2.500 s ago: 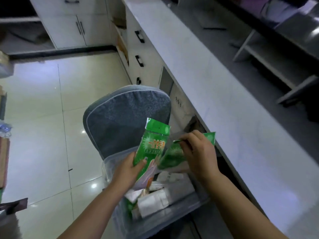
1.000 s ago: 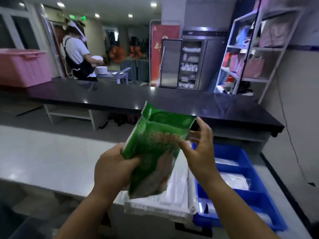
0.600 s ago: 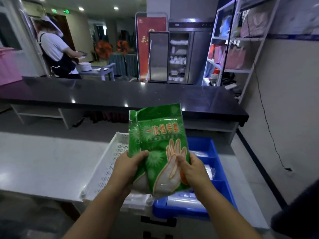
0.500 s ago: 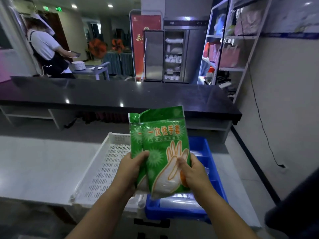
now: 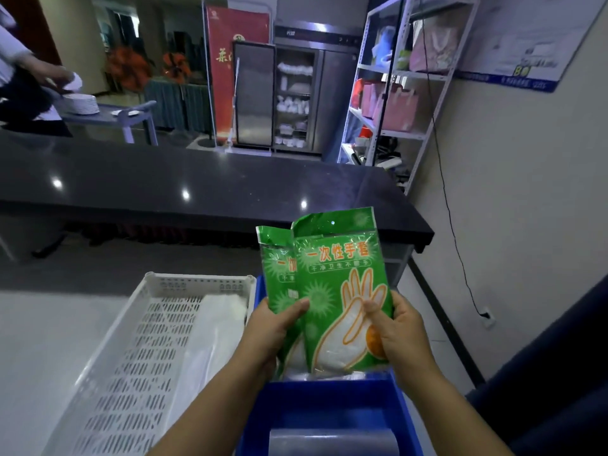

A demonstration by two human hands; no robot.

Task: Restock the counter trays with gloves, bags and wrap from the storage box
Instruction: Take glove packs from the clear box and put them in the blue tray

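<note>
Your left hand (image 5: 274, 327) and right hand (image 5: 399, 330) clamp two overlapping green plastic glove packets (image 5: 335, 291) upright above the blue plastic tray (image 5: 329, 399), beside the white perforated tray (image 5: 138, 350) on the desk's right end.

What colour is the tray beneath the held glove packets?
Blue tray, seen in the head view, below the green glove packets.
</note>
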